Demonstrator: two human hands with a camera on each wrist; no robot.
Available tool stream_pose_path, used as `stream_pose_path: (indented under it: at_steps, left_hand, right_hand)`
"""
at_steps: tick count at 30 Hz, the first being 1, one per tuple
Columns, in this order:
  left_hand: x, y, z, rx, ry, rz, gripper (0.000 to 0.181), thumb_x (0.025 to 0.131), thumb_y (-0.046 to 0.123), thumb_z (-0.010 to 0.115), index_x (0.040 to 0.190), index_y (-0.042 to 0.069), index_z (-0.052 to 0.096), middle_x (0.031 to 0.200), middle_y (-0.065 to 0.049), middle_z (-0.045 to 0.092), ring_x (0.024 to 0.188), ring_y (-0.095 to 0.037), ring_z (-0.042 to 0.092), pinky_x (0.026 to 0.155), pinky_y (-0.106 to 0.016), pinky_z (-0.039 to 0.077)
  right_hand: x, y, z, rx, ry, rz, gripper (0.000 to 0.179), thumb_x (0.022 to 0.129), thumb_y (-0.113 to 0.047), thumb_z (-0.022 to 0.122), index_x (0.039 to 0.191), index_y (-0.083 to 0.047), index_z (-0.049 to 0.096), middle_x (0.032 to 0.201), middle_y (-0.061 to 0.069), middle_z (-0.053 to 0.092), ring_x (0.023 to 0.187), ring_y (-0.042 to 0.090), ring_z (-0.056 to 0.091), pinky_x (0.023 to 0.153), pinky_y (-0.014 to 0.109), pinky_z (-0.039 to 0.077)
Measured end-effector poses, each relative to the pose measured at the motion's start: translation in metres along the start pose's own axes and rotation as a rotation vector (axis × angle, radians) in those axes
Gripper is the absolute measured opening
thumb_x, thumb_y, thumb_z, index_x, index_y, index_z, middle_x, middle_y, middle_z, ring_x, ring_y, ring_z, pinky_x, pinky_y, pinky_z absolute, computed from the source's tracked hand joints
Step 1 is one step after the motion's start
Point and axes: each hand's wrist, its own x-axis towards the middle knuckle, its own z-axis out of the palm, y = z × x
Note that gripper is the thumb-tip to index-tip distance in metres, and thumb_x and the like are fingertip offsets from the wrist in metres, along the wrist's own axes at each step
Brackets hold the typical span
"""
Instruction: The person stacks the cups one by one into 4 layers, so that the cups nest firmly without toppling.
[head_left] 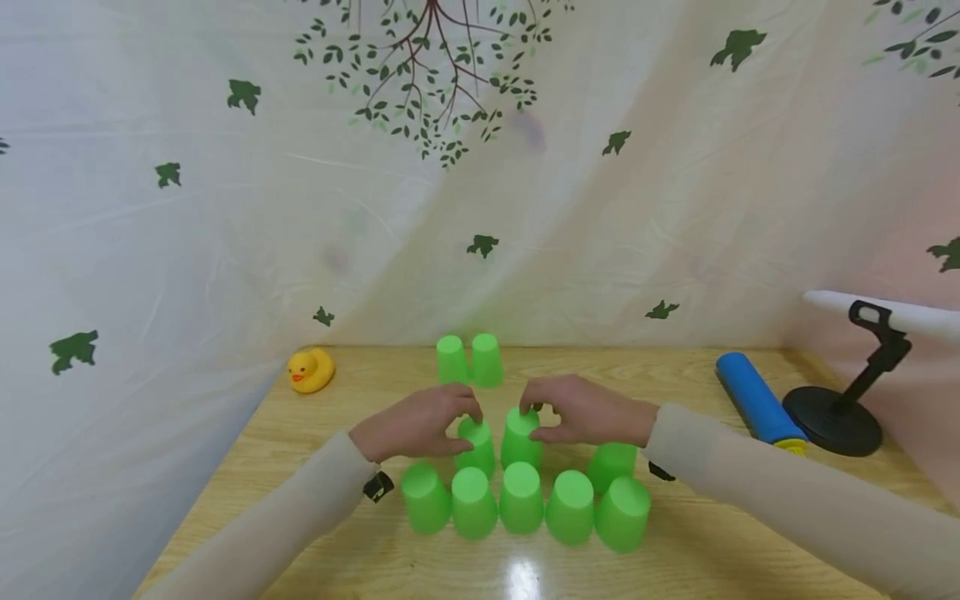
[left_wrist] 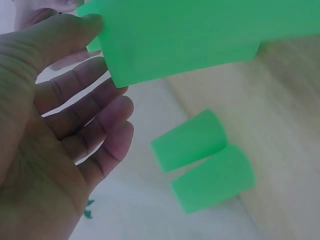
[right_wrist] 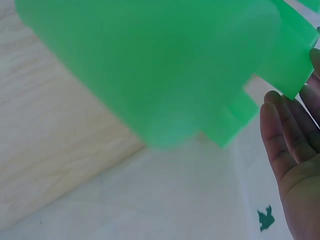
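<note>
My left hand pinches an upside-down green plastic cup near its narrow top. In the left wrist view the thumb lies against the edge of that cup, with the other fingers spread below. Beside it, my right hand holds a second upside-down green cup by its top, thumb and fingers on opposite sides. In the right wrist view the fingertips meet the rim of the held cup, partly cut off by the frame. Both held cups stand upright just behind a front row of cups.
Several upside-down green cups form the front row; another cup stands behind its right end. Two cups stand near the back wall. A rubber duck sits back left. At right are a blue tube and a black-based stand.
</note>
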Motion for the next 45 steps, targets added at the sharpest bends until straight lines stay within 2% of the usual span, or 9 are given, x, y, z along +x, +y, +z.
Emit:
stream_pose_path:
  at_steps: [8,13,21,26,32,36,45]
  left_hand:
    - [0.002,-0.007,-0.025,0.015,0.097,-0.029,0.028,0.083,0.025,0.074,0.104,0.008,0.066,0.102,-0.002,0.058,0.090,-0.017,0.054,0.078,-0.031,0.048]
    - [0.014,-0.012,-0.033,0.017,0.141,-0.035,0.028,0.083,0.025,0.073,0.104,0.007,0.066,0.100,-0.001,0.058,0.088,-0.018,0.053,0.075,-0.030,0.047]
    - [0.049,-0.021,-0.035,0.045,0.125,-0.059,0.029,0.086,0.026,0.071,0.107,0.007,0.066,0.104,-0.003,0.060,0.091,-0.018,0.054,0.079,-0.031,0.047]
    - [0.066,-0.027,-0.033,0.088,0.101,-0.071,0.028,0.086,0.026,0.070,0.105,0.007,0.067,0.103,-0.003,0.061,0.096,-0.019,0.053,0.084,-0.031,0.046]
    - [0.080,-0.033,-0.034,0.133,0.071,-0.071,0.028,0.087,0.026,0.069,0.106,0.006,0.068,0.104,-0.004,0.062,0.099,-0.020,0.053,0.086,-0.031,0.045]
    - [0.088,-0.036,-0.034,0.137,0.054,-0.074,0.028,0.088,0.026,0.069,0.108,0.006,0.068,0.106,-0.004,0.062,0.100,-0.020,0.052,0.088,-0.030,0.044]
    - [0.113,-0.044,-0.020,0.150,0.030,-0.054,0.030,0.089,0.027,0.067,0.113,0.008,0.064,0.109,-0.001,0.063,0.102,-0.018,0.052,0.090,-0.028,0.042]
  right_hand:
    - [-0.005,0.009,-0.015,-0.031,0.073,0.042,0.023,0.085,-0.026,0.072,0.104,-0.016,0.062,0.102,-0.008,0.058,0.087,0.009,0.056,0.071,0.028,0.050]
    - [-0.007,0.018,-0.021,-0.060,0.129,0.087,0.023,0.086,-0.029,0.071,0.103,-0.016,0.062,0.099,-0.008,0.058,0.087,0.008,0.056,0.067,0.026,0.049]
    - [-0.013,0.036,-0.028,-0.101,0.208,0.168,0.024,0.084,-0.025,0.073,0.101,-0.013,0.062,0.098,-0.005,0.057,0.087,0.012,0.058,0.066,0.027,0.049]
    - [-0.013,0.043,-0.032,-0.115,0.243,0.219,0.025,0.082,-0.023,0.075,0.100,-0.011,0.063,0.097,-0.002,0.058,0.087,0.015,0.059,0.072,0.031,0.050]
    - [-0.012,0.051,-0.035,-0.107,0.247,0.270,0.025,0.082,-0.022,0.075,0.100,-0.009,0.063,0.098,0.001,0.060,0.089,0.023,0.061,0.076,0.036,0.050]
    - [-0.010,0.056,-0.035,-0.099,0.238,0.304,0.025,0.082,-0.021,0.075,0.100,-0.009,0.063,0.098,0.001,0.060,0.089,0.022,0.060,0.076,0.036,0.050]
    - [-0.009,0.071,-0.033,-0.057,0.213,0.336,0.025,0.084,-0.021,0.073,0.101,-0.007,0.062,0.101,0.005,0.061,0.090,0.028,0.061,0.078,0.038,0.049]
